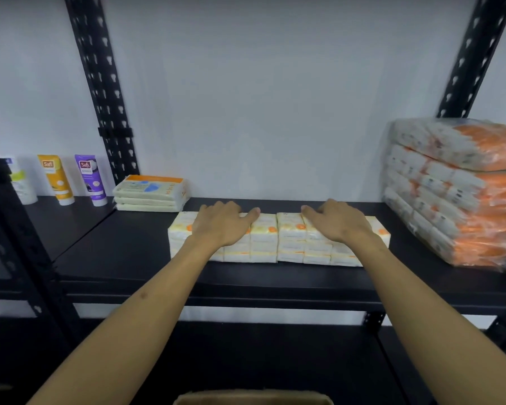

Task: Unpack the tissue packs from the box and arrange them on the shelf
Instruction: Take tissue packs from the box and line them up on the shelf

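Note:
A row of small white and orange tissue packs (263, 241), stacked about three high, stands on the black shelf (123, 252). My left hand (224, 225) lies flat on top of the left half of the row, fingers reaching over the far edge. My right hand (338, 220) rests the same way on the right half. A slim gap splits the row in the middle. The top edge of the cardboard box (253, 397) shows at the bottom of the view.
A short stack of flat tissue packs (151, 192) sits at the back left. A large plastic-wrapped bundle of orange tissue packs (453, 191) fills the right end. Three cosmetic tubes (56, 179) stand on the neighbouring shelf. Black uprights (105, 92) frame the bay.

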Motion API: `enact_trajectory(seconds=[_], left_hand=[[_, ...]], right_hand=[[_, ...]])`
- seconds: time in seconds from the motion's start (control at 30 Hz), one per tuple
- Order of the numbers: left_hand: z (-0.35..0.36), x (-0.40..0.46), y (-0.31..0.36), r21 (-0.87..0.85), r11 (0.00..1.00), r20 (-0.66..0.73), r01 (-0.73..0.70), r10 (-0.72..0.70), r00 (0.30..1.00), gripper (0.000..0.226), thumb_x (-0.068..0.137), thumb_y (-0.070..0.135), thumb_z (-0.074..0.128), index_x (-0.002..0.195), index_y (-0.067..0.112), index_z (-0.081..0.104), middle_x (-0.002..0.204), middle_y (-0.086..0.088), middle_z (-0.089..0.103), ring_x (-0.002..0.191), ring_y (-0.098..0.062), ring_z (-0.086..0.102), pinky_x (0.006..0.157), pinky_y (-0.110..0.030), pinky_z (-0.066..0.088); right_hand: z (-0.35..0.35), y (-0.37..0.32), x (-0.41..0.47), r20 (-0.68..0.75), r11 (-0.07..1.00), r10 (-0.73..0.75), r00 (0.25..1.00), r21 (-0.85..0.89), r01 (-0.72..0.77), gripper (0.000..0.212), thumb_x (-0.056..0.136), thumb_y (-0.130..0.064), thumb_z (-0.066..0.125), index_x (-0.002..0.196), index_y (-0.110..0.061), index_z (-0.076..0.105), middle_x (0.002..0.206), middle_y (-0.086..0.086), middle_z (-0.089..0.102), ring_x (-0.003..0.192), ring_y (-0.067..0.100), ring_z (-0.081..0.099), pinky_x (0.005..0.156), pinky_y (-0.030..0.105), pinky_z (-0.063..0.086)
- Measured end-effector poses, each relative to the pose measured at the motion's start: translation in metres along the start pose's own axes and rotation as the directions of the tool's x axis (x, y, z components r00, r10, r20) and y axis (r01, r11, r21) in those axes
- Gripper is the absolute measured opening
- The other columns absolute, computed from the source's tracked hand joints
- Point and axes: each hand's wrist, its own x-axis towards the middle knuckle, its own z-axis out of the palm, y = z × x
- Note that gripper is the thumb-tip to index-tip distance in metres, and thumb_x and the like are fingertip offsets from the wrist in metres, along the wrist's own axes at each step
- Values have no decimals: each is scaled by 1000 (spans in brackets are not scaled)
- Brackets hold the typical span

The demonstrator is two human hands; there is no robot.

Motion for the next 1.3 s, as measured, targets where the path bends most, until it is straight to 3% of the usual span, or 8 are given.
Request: enact_trajectory(seconds=[0.1, 0.27, 0.53, 0.9, 1.03, 1.1, 1.2, 1.3], left_hand=[[6, 3, 0, 6, 1000, -90, -10, 10, 996, 79, 95, 75, 19, 105, 17, 71, 108, -2, 72, 101, -26, 62, 99, -45, 36], [11, -3, 6, 35, 999, -290, -12, 22, 957, 68, 98, 68, 24, 82, 16, 66, 80, 2, 66, 86, -23, 60, 92, -43, 38], [37, -28, 0, 56, 995, -561, -84, 101, 822, 55, 100, 62, 37, 88, 16, 63, 88, 2, 62, 86, -20, 55, 91, -39, 34], [46, -70, 0, 117, 988, -542, -103, 150, 827, 60, 99, 68, 36, 108, 15, 62, 109, -1, 58, 97, -22, 53, 96, -42, 37], [26, -80, 1, 179, 968, -485, -175, 242, 840, 64, 95, 69, 34, 111, 13, 61, 112, -4, 58, 100, -24, 53, 97, -45, 40], [16, -82, 4, 148, 960, -412, -236, 277, 868, 69, 92, 73, 35, 122, 15, 57, 125, -5, 57, 115, -25, 53, 110, -49, 34], [12, -81, 15, 151, 937, -208, -315, 342, 917, 88, 87, 82, 33, 153, 25, 33, 159, -8, 34, 148, -30, 29, 123, -54, 13], [14, -76, 30, 287, 895, -97, -342, 382, 919, 88, 92, 78, 36, 158, 22, 23, 165, -10, 25, 151, -35, 22, 123, -54, 14]], right_hand=[[4, 2, 1, -94, 1000, -24, 995, -7, 23, 64, 99, -64, 31, 62, -12, 42, 59, 1, 56, 60, 23, 57, 69, 37, 42], [12, 0, 2, -254, 995, -44, 966, -96, 20, 66, 100, -61, 23, 69, -15, 58, 65, 1, 62, 70, 24, 59, 95, 44, 38], [55, 9, -31, -643, 988, -147, 751, -130, 82, 45, 103, -50, 42, 90, -11, 62, 89, 2, 63, 84, 23, 55, 82, 39, 35], [57, 8, -58, -673, 992, -108, 732, -27, 121, 35, 92, -46, 49, 90, -12, 57, 91, 0, 57, 87, 22, 52, 84, 40, 34], [58, 10, -58, -633, 984, -151, 759, -26, 174, 39, 96, -41, 45, 110, -8, 61, 118, 6, 65, 117, 26, 58, 112, 45, 29], [59, 11, -58, -591, 980, -191, 784, -75, 182, 44, 99, -39, 42, 124, -9, 61, 132, 7, 64, 133, 25, 51, 121, 49, 21], [59, 11, -58, -571, 978, -207, 794, -104, 180, 45, 101, -39, 39, 122, -11, 66, 131, 5, 66, 132, 23, 53, 119, 50, 24], [59, 11, -58, -568, 981, -195, 800, -96, 171, 47, 101, -41, 35, 117, -13, 69, 127, 3, 69, 122, 22, 58, 110, 48, 32]])
